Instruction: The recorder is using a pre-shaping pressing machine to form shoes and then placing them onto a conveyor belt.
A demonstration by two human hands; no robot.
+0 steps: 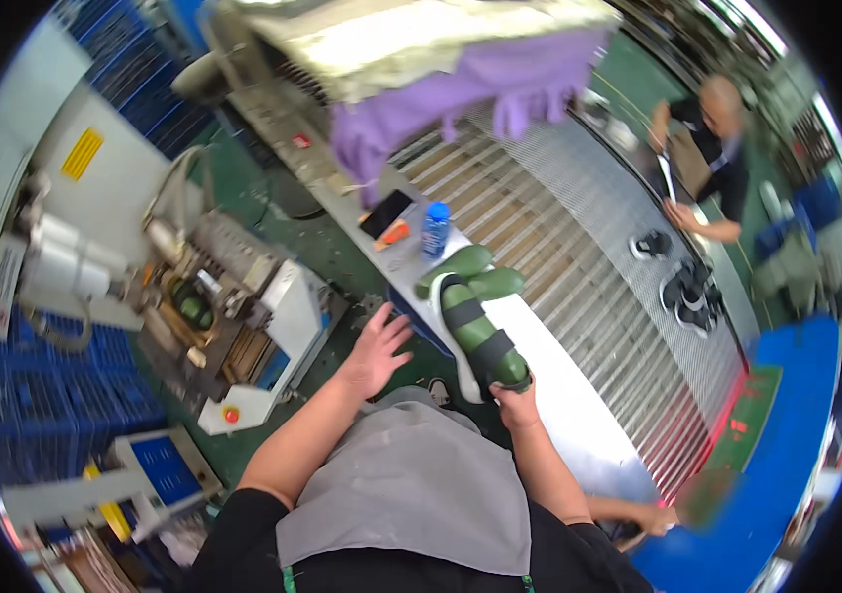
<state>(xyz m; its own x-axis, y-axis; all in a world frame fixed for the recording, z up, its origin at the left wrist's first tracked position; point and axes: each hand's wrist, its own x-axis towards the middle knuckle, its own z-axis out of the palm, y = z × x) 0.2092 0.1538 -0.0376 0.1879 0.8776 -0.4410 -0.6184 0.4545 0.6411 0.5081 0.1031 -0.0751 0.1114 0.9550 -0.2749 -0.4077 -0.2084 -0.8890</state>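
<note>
We see a green sandal (480,341) with black straps and a white sole, tilted on its side, its heel end pinched in the right hand (517,403) above the pale bench edge (579,415). Just beyond its toe lie two plain green shoe forms (470,272), perhaps lasts, side by side and touching on the bench.

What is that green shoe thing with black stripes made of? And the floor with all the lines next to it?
The green shoe form in the right hand looks like smooth, slightly shiny plastic, with matte black bands, maybe rubber or tape. The lined conveyor bed looks like bare metal: grey, shiny bars and fine mesh.
</note>
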